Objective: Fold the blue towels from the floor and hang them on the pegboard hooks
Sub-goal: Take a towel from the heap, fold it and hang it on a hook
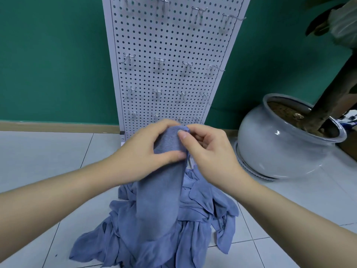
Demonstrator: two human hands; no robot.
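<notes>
Head view: left hand and right hand pinch top edge of 1 folded blue towel, cloth clamped between thumbs and fingers, hanging over towel pile on floor. Folding step looks finished; next likely lift to pegboard, seat fold on hook beyond fingertips.

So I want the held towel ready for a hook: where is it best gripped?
Probably at its top edge, where both hands already pinch it: the left hand and right hand hold the towel from either side, and it hangs in a long narrow strip above the pile, facing the pegboard.
</notes>
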